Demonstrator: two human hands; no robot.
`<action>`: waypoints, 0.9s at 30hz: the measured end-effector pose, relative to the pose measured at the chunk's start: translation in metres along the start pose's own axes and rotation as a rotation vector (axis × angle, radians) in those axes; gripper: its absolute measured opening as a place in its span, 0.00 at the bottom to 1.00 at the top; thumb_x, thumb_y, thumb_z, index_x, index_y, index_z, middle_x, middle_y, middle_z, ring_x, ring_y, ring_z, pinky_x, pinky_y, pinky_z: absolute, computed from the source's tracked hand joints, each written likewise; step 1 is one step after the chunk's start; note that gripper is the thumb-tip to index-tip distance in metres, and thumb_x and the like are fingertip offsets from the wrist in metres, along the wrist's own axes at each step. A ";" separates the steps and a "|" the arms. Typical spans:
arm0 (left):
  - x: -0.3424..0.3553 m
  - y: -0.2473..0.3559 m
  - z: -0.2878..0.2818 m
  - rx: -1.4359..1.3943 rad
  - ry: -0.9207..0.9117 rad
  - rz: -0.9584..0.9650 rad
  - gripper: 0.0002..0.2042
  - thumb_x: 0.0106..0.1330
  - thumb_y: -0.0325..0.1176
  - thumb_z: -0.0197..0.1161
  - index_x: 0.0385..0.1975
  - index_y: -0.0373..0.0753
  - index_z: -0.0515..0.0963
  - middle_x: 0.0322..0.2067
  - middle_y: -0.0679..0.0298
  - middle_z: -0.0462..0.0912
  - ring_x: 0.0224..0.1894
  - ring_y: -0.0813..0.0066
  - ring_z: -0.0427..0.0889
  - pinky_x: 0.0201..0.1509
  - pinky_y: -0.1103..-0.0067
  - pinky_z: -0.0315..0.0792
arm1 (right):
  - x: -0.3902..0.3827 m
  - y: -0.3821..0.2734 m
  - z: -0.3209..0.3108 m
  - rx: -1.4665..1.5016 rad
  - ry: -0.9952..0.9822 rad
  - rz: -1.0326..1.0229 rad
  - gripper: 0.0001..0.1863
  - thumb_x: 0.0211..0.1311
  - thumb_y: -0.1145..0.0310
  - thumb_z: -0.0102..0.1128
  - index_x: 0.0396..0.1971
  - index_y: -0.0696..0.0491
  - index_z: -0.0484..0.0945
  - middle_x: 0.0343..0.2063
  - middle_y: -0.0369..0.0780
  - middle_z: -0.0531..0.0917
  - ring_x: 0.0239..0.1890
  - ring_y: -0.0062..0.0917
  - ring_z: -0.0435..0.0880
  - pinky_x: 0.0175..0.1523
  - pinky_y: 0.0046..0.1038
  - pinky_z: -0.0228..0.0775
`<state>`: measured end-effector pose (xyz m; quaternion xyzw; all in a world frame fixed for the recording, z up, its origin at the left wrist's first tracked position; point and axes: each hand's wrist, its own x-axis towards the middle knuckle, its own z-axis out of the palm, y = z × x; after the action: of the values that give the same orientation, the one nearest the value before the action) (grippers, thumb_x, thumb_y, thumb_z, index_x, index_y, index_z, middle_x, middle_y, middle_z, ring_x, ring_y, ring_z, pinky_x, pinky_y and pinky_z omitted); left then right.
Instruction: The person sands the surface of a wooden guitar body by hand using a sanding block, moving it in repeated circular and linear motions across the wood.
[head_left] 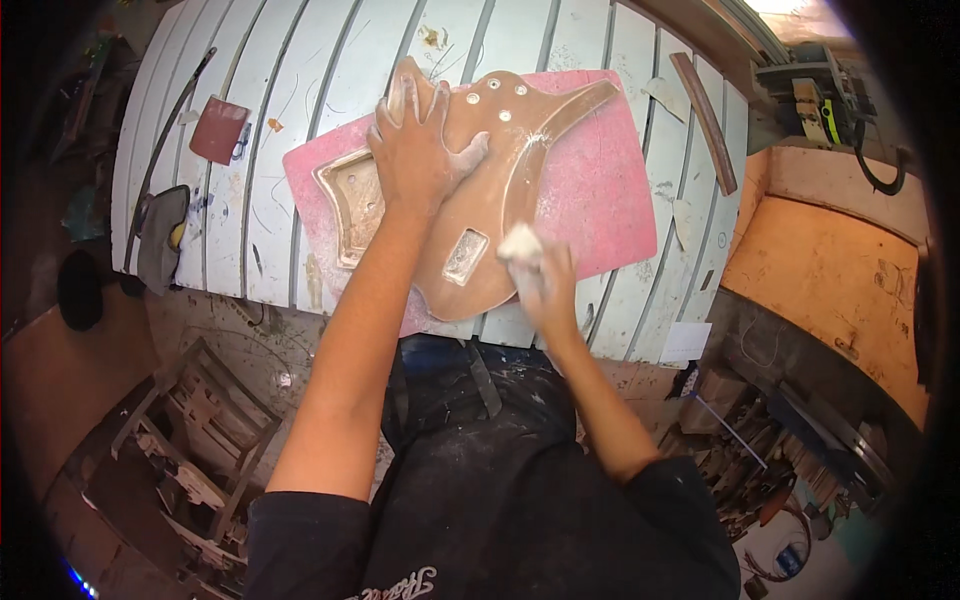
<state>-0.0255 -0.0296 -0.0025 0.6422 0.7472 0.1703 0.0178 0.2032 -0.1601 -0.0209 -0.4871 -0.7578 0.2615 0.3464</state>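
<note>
A brown guitar-shaped body (453,200) with routed cavities and small holes lies on a pink mat (602,200). My left hand (420,160) rests on its upper left part with fingers spread out, dusted with pale powder. At the body's lower right edge, my right hand (536,280) grips a small pale block (520,242); this hand is slightly blurred. Whitish dust shows along the curved edge and in the cavities.
The white slatted table (270,250) carries a red sheet (219,128), a wooden strip (704,120) at the right and a dark bent strip (170,140) at the left. An orange board (820,280) stands to the right. Wooden frames (190,470) and clutter (760,450) are below.
</note>
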 end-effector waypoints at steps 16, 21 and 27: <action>-0.002 0.003 -0.003 -0.021 -0.009 -0.008 0.43 0.60 0.66 0.66 0.75 0.52 0.71 0.78 0.52 0.61 0.73 0.37 0.62 0.71 0.45 0.62 | 0.018 0.015 0.001 0.047 0.067 0.139 0.08 0.61 0.68 0.71 0.37 0.54 0.85 0.44 0.46 0.82 0.50 0.44 0.77 0.59 0.44 0.64; -0.007 0.001 0.003 -0.012 0.018 0.018 0.42 0.60 0.66 0.67 0.74 0.52 0.73 0.77 0.51 0.63 0.71 0.37 0.65 0.70 0.45 0.63 | 0.075 0.018 0.005 -0.058 0.107 0.229 0.09 0.65 0.73 0.69 0.42 0.60 0.83 0.47 0.47 0.83 0.48 0.41 0.81 0.56 0.40 0.71; -0.001 0.000 -0.003 -0.043 0.015 -0.012 0.42 0.60 0.66 0.67 0.74 0.52 0.73 0.78 0.51 0.62 0.71 0.37 0.64 0.71 0.45 0.62 | -0.009 -0.002 -0.004 0.183 0.017 0.272 0.09 0.68 0.75 0.66 0.45 0.60 0.82 0.51 0.47 0.82 0.55 0.37 0.80 0.62 0.37 0.72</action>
<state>-0.0259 -0.0316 0.0004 0.6359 0.7472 0.1911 0.0268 0.2076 -0.1693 -0.0193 -0.5538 -0.6549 0.3698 0.3574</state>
